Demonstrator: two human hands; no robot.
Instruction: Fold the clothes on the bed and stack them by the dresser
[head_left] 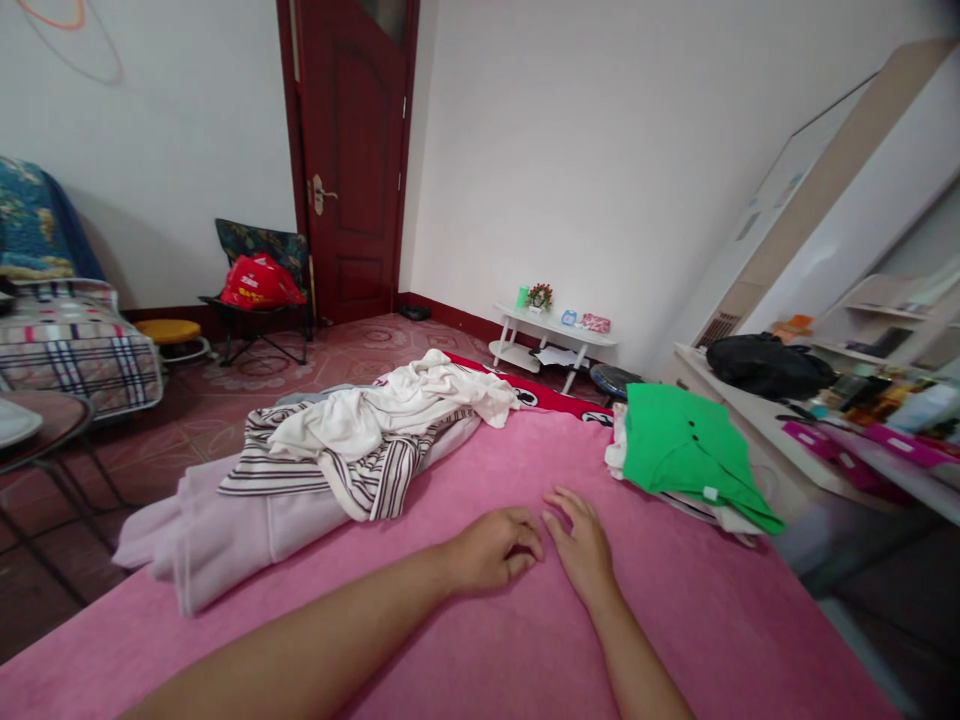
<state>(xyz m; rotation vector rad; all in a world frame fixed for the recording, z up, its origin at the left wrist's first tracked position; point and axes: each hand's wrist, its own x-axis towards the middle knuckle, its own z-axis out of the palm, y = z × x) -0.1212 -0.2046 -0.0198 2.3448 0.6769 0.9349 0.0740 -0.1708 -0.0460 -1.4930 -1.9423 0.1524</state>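
Both my hands rest on the pink blanket (525, 650) that covers the bed. My left hand (491, 550) lies with its fingers curled under, holding nothing that shows. Beside it and almost touching, my right hand (581, 540) lies flat with its fingers stretched out. A heap of clothes sits just beyond my left hand: a white garment (390, 405) on a striped one (375, 470) on a pale pink one (225, 525). A folded green shirt (686, 445) lies on other folded clothes to the right of my right hand.
A white desk (750, 415) with a black bag (765, 365) and small items stands at the right. A low white table (555, 335), a folding chair with a red bag (259, 282), a dark red door (352, 160) and a plaid-covered seat (75, 345) line the far side.
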